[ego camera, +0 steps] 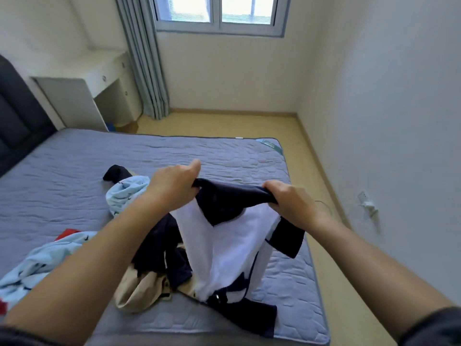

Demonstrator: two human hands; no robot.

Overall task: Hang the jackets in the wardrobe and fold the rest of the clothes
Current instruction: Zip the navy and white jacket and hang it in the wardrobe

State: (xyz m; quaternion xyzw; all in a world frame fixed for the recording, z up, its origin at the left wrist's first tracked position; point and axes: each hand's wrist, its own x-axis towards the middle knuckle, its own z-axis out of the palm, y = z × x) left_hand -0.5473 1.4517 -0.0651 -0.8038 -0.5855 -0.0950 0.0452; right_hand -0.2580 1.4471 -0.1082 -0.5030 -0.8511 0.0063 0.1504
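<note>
Mattress edge nearby; left hand and right hand grip garment.

Reaching forward, forearms bare; gripping garment edge in curled left hand and right hand, held apart.

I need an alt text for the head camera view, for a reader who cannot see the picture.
The left hand and the right hand grip the dark top edge of a white and navy garment, held up over a grey mattress. Light blue clothes and a beige garment lie heaped on the mattress.
</note>
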